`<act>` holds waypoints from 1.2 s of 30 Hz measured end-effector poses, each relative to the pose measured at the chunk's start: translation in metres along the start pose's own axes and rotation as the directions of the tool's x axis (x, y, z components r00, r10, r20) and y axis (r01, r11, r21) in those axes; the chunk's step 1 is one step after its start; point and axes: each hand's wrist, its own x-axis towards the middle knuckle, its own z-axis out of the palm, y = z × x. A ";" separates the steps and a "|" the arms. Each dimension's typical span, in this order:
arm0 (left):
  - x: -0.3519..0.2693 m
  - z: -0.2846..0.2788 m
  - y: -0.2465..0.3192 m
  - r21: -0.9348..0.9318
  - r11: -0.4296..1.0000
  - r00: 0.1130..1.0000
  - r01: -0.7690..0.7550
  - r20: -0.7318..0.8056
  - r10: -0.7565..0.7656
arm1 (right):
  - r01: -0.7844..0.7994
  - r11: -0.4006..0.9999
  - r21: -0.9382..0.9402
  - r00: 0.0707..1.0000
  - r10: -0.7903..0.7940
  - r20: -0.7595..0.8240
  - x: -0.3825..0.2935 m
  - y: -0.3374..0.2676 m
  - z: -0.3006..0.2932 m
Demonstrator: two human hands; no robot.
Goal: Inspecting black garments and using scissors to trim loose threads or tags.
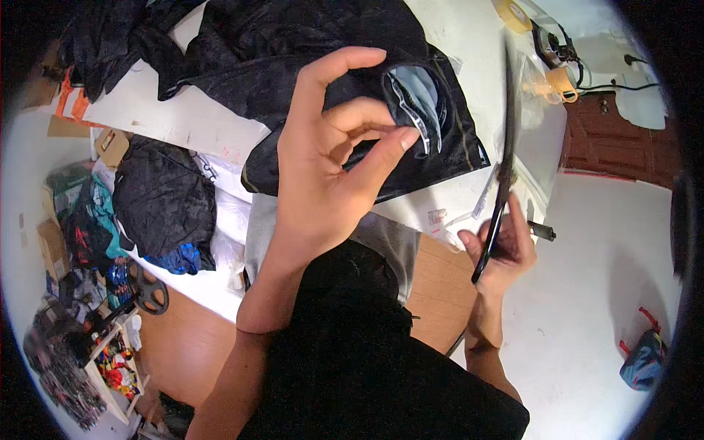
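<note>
My left hand [335, 148] pinches the rim of a round opening in a black garment [231, 77], its thumb and a fingertip close together and its index finger raised. Inside the opening a light blue lining [421, 91] and a narrow whitish edge show. The garment lies spread on a white table. My right hand [500, 247] is at the table's right edge, thumb and index finger apart. A long black rod-like tool [498, 214] crosses in front of its palm, blurred at the top; whether the hand grips it cannot be made out.
A tape roll [514, 14], a yellowish cup [561, 82] and clear plastic stand at the table's far right [407, 214]. More black clothing [165, 198] lies left, near a black handwheel [151, 289]. A wooden-framed holder [113, 407] with colourful pieces is lower left, a small blue bag [643, 360] lower right.
</note>
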 end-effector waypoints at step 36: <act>-0.007 -0.001 -0.006 -0.374 0.887 0.957 0.271 0.008 -0.289 | -0.050 0.762 0.646 0.974 0.181 -0.139 0.061 -0.065 0.071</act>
